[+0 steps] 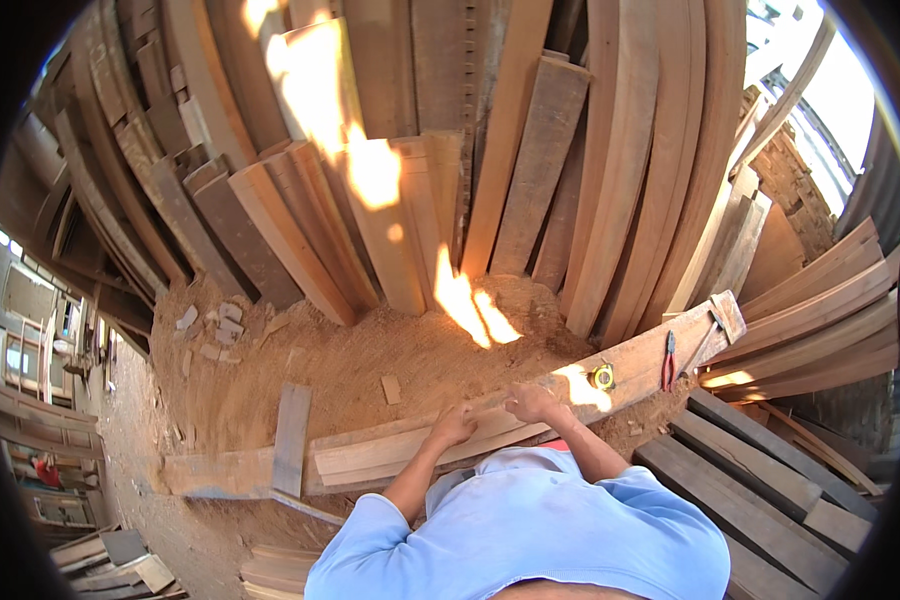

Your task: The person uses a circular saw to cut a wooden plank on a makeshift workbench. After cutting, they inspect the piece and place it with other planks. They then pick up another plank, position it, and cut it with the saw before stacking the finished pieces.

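A long plank point(625, 350) runs across in front of me, with pale wooden strips point(370, 461) lying along it. Over the plank's middle, my left hand point(455, 425) has its fingers curled together. My right hand point(532, 402), a little to the right, is closed too, with its fingertips turned toward the left one. Anything pinched between the fingers is too small to make out. To the right of my right hand, a yellow tape measure point(601, 377) and red-handled pliers point(668, 362) rest on the plank. A tool with a wooden handle point(707, 340) lies near its far right end.
Tall boards point(540, 165) lean upright in a row along the far side. Sawdust point(360, 360) covers the ground before them. A short grey board point(291, 440) lies across the plank's left part. Stacked timber point(760, 480) stands at my right, and more wood point(110, 565) at lower left.
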`<state>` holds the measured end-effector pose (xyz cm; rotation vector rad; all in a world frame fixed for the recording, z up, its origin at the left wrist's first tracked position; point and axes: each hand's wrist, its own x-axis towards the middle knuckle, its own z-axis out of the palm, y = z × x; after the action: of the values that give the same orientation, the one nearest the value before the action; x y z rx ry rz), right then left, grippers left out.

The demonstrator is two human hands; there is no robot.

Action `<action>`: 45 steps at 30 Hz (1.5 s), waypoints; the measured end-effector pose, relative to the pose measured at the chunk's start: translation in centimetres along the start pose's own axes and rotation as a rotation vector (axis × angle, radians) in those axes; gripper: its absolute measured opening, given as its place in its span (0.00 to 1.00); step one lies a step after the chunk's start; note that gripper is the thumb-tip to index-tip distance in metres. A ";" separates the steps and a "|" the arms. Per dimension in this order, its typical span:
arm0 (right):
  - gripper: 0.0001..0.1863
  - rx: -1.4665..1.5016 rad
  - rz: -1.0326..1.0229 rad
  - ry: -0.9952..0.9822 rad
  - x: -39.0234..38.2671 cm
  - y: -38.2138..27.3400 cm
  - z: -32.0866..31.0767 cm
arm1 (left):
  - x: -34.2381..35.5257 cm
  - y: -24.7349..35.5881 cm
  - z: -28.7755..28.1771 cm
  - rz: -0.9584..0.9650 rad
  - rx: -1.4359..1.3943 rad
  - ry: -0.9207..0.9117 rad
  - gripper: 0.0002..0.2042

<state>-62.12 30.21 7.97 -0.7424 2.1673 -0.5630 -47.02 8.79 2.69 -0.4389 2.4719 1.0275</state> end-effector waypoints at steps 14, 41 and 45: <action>0.20 -0.117 0.112 -0.125 -7.7 1.4 10.5 | -19.0 -17.6 -2.6 -0.314 -0.097 0.613 0.37; 0.31 -0.198 0.493 0.328 -6.8 8.6 6.2 | -22.1 -21.6 -3.7 -0.847 -0.013 0.725 0.41; 0.30 -0.235 0.338 0.448 -4.8 0.4 4.7 | -22.5 -22.1 1.4 -0.780 -1.198 0.490 0.30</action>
<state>-56.01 32.97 7.40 -0.3715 2.7369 -0.3192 -17.62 -2.33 -0.06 -1.9716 1.3747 2.0174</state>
